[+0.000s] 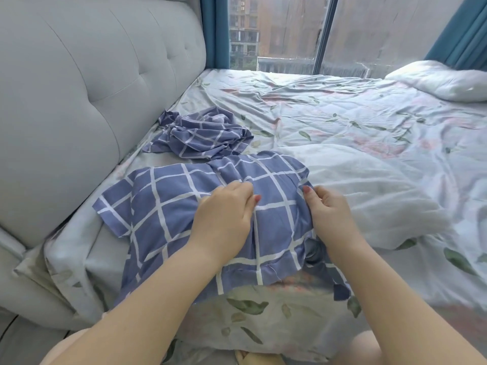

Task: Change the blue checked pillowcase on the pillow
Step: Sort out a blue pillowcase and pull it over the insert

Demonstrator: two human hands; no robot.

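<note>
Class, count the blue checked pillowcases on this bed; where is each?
2. One blue checked pillowcase lies nearest the person, gripped by the left hand and right hand. A crumpled pillowcase lies behind it, beside the headboard. More might be hidden.

In front of me the pillowcase (184,206) lies on the bed (342,114), with my left hand (224,214) on top of it and my right hand (329,209) at its right edge. Behind it, close to the headboard (92,75) on the left, sits a crumpled cloth (203,135). A pillow (434,80) lies far right, by the window (284,30) at the back.
</note>
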